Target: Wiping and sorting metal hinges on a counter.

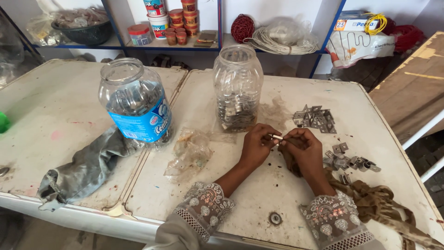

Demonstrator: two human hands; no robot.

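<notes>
My left hand point(255, 147) and my right hand point(303, 149) meet over the white table point(286, 199), both pinching one small metal piece point(276, 137) between the fingertips. Right behind them stands a clear plastic jar point(237, 88) part filled with metal parts. A pile of grey metal brackets point(316, 118) lies behind my right hand, and a second heap of small metal clips point(349, 162) lies just to its right. A brown cloth point(370, 199) lies under my right forearm.
A larger clear jar with a blue label point(136, 104) stands at the left, next to a grey rag point(88, 169). A crumpled clear plastic bag point(192, 150) lies left of my hands. Shelves behind hold tins, wire coils and bags. A wooden board point(411, 78) leans at right.
</notes>
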